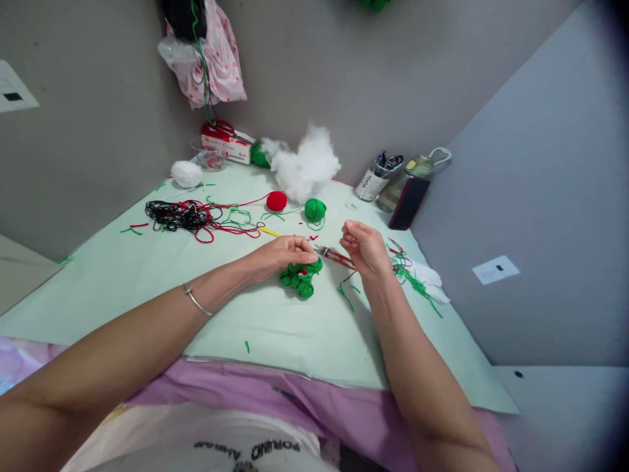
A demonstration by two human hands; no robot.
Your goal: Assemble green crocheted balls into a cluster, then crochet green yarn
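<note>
Both my forearms are bare right up to the picture's edge. A thin silver bangle (198,301) circles the wrist behind my left hand (282,254). I wear a white top (196,436) printed with dark block lettering across the chest.

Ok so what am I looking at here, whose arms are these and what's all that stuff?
One picture, from a camera worn on a person's head, looking down at their own bare arms. The left hand pinches a green crocheted piece with red bits on the pale green table mat. The right hand is curled beside small red-handled metal snips; whether it grips them is unclear. Behind lie a red yarn ball, a green yarn ball, tangled black thread and white fluffy stuffing.
</note>
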